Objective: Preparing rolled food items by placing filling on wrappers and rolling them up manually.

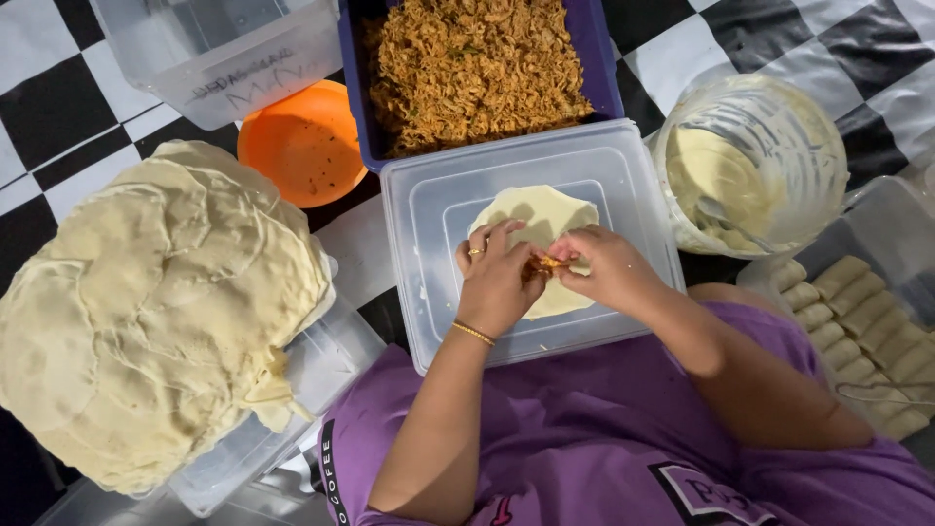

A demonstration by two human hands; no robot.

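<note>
Two hands meet at the middle of the frame over a round wrapper (542, 222) that lies flat on an upturned clear lid (438, 209). The left hand (495, 278), with a ring and a thin bracelet, has its fingers curled down on the wrapper's lower part, and the right hand (606, 268) is bent in beside it, touching it. Between their fingertips both hands pinch a small clump of orange filling (547, 262) that sits on the wrapper; the wrapper's lower edge is hidden under the hands.

Just above the lid, at the top centre, a blue tub (604, 68) is full of the same shredded orange-brown filling. Left of that tub sits an orange bowl (304, 144), and above the bowl a clear box (219, 54). A tall pile of wrappers (156, 302) fills the left of the frame, resting on a clear container (331, 365). At the upper right a clear jar (755, 161) is smeared inside with pale paste. Right of the arms, a clear tray (896, 229) holds rows of rolled pieces (862, 326). Everything stands on a black-and-white checked floor (58, 88).
</note>
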